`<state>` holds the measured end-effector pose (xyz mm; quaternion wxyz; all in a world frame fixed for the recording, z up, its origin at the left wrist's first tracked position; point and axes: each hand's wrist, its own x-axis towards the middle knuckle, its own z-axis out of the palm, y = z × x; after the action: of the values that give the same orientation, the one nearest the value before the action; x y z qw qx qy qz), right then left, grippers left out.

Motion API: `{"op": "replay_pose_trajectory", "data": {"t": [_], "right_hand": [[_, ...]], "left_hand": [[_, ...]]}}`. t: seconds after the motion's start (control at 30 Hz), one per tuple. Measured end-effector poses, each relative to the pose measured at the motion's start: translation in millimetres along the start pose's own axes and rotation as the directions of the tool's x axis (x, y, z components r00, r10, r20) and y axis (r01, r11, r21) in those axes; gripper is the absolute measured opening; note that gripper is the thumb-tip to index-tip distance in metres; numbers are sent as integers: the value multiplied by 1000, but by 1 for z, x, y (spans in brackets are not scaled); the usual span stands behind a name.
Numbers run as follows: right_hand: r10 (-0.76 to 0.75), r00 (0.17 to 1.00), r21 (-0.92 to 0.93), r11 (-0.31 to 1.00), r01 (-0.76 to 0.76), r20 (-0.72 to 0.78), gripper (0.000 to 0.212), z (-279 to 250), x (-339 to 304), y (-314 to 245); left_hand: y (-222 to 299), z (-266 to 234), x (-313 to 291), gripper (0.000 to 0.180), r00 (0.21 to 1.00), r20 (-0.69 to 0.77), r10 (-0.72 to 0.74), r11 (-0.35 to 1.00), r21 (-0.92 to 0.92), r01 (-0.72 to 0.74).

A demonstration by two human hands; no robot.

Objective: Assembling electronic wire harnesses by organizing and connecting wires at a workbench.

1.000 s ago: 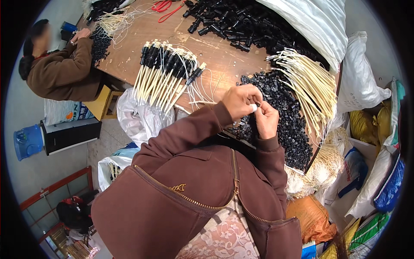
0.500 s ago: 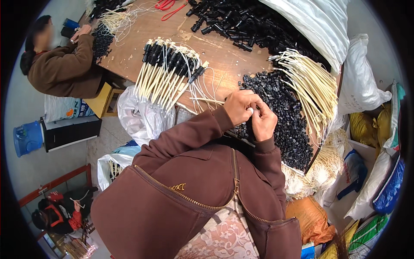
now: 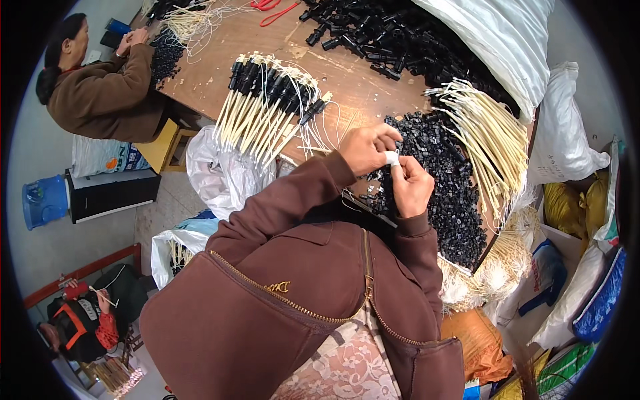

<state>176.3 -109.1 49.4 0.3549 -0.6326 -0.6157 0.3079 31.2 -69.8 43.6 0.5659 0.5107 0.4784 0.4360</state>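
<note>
Brown table point(image 3: 350, 80), open middle, hands point(image 3: 362, 151) point(image 3: 414, 189) meeting near edge beside black pieces point(image 3: 455, 212), grip unclear

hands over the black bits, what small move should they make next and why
Probably a gentle pinch by the left hand and right hand together: their tips come close over the edge of the small black pieces, which suggests fine fingerwork. Anything between them is too small to make out, so this is only a guess.
</note>
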Motion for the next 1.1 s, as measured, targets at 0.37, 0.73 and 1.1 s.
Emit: {"op": "replay_pose_trajectory", "data": {"t": [0.37,0.73,1.1], "right_hand": [[-56,965,451,890,-69,258,18,8,-34,-30],[-248,930,444,889,108,270,17,-56,-224,-109],[-192,870,599,789,-138,454,10,-73,-311,-127]], "left_hand": [[10,-37,-51,34,991,64,118,987,-114,-111],[97,-8,-276,22,942,-42,332,926,208,-316],[117,-48,-427,25,741,-522,422,907,231,-353]]}}
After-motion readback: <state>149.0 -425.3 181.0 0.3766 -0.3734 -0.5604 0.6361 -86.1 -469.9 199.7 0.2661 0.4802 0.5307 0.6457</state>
